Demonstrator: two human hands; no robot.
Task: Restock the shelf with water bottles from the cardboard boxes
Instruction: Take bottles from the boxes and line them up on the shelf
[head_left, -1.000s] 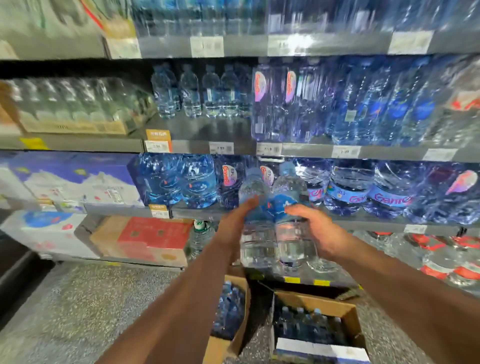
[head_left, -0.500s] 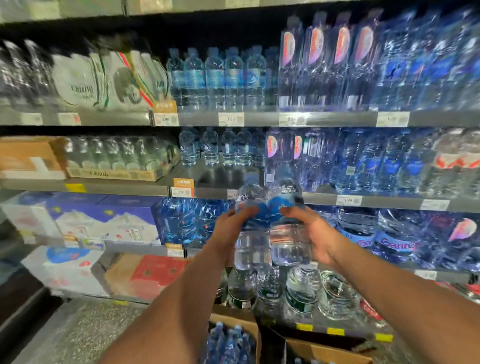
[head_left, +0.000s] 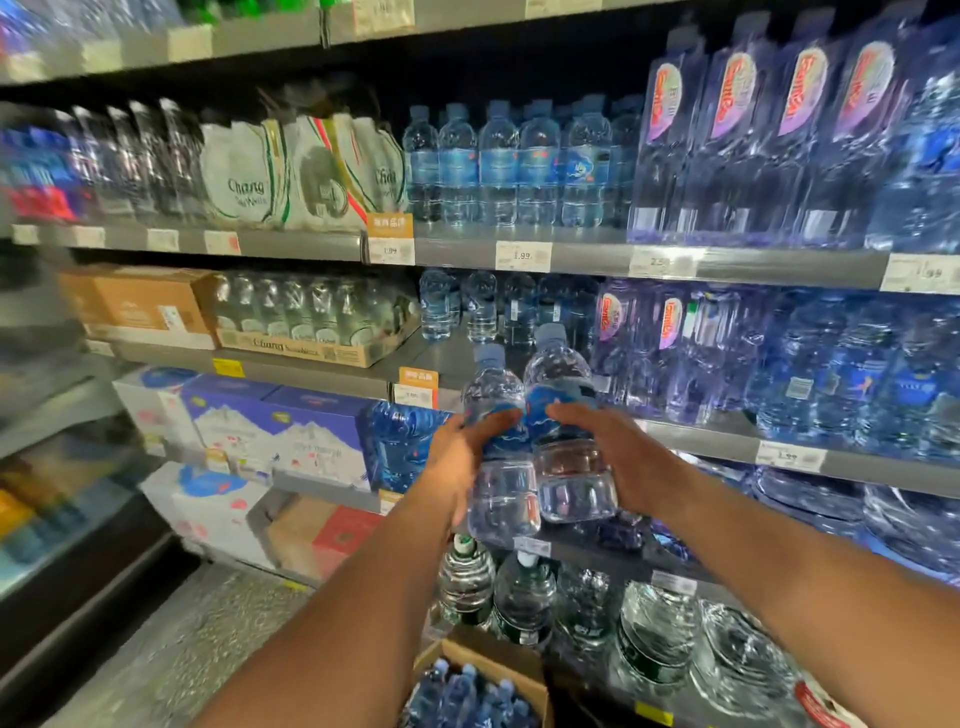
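My left hand (head_left: 464, 460) grips one blue-labelled water bottle (head_left: 503, 493) and my right hand (head_left: 626, 462) grips a second bottle (head_left: 569, 467), side by side before the shelf (head_left: 322, 370). Packs (head_left: 249, 176) above read "Chang"; a price tag (head_left: 522, 256) reads "1.99".

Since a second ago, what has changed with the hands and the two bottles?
The left hand and right hand lifted the left bottle and right bottle together, up toward the bare stretch of the small-bottle shelf. Grips unchanged, one bottle per hand, both upright; nothing released yet.
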